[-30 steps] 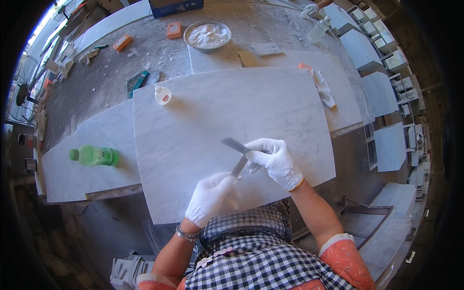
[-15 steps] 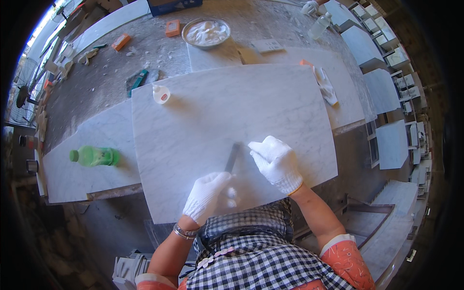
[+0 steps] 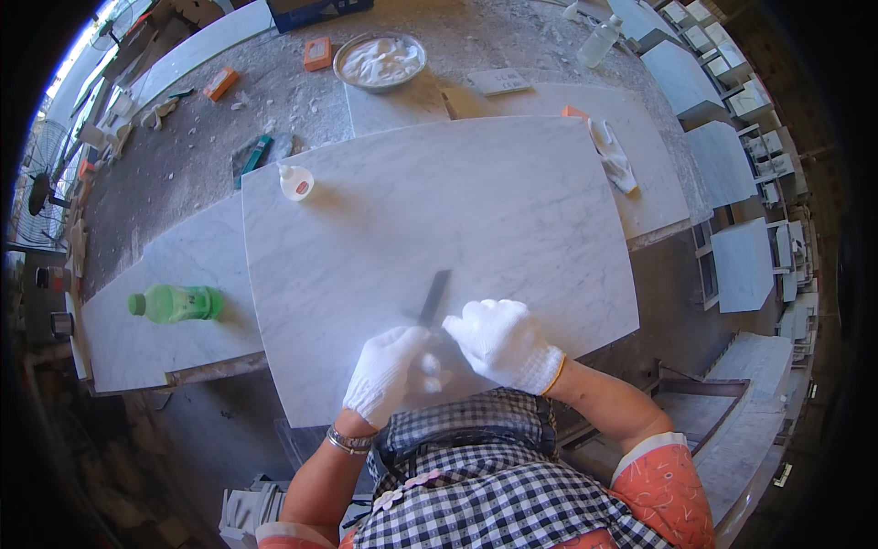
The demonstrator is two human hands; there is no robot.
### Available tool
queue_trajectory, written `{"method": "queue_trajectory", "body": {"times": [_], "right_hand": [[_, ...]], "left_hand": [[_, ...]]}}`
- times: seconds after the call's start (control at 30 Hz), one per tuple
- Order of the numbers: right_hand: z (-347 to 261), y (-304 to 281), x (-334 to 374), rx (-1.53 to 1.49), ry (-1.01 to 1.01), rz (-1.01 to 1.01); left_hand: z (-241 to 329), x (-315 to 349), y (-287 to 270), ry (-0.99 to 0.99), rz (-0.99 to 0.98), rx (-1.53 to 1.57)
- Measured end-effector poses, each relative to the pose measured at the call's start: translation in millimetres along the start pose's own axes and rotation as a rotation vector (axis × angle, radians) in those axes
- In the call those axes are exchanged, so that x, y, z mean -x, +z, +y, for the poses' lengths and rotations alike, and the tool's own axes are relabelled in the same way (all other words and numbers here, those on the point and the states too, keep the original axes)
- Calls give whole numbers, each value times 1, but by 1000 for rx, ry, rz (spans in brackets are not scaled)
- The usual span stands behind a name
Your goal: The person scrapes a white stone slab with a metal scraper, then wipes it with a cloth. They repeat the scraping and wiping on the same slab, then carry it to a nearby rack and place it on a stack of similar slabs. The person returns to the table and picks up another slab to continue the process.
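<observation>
My left hand (image 3: 388, 368), in a white knit glove, is closed at the near part of a marble slab (image 3: 366, 238). From its fingertips a dark, flat blade-like strip (image 3: 435, 295) with a slanted tip sticks out away from me over the slab. My right hand (image 3: 505, 343), also gloved, is curled closed just right of the strip's lower end. Its fingers hide whatever they may hold. Near the slab's far left corner stands a small white squeeze bottle (image 3: 296, 185) with a pointed cap.
A green plastic bottle (image 3: 178, 304) lies on a lower slab at left. Beyond the big slab are a bowl of white paste (image 3: 380, 62), orange boxes (image 3: 317, 53), a teal-handled tool (image 3: 256, 156) and a clear bottle (image 3: 600, 41). A loose white glove (image 3: 615, 157) lies at right.
My right hand has moved down and left from beside the strip's tip to near its lower end. My left hand stays at the strip. The other gloved hand at far right is gone.
</observation>
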State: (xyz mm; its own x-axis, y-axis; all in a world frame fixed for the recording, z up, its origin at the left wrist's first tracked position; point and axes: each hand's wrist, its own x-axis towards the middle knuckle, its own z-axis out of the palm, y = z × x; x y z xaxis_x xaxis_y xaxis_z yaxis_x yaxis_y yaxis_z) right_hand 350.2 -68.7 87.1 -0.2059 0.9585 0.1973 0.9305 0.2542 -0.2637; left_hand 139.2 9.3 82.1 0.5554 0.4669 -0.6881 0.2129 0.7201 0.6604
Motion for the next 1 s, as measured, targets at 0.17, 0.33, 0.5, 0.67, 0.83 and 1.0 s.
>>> {"method": "queue_trajectory", "body": {"times": [0.17,0.33,0.5,0.67,0.83,1.0], "right_hand": [[3,0,0,42,18,24],[8,-1,0,76,152,76],[10,0,-4,22,-99,4],[13,2,-9,121,64,59],[13,5,-8,165,93,58],[14,5,-9,174,73,41]], "left_hand": [[-8,-5,-7,27,-31,-61],[-11,-7,-6,89,-36,-29],[-6,-3,-1,-61,7,123],[-5,7,12,51,41,72],[-4,8,22,35,118,36],[-6,7,26,66,158,-37]]}}
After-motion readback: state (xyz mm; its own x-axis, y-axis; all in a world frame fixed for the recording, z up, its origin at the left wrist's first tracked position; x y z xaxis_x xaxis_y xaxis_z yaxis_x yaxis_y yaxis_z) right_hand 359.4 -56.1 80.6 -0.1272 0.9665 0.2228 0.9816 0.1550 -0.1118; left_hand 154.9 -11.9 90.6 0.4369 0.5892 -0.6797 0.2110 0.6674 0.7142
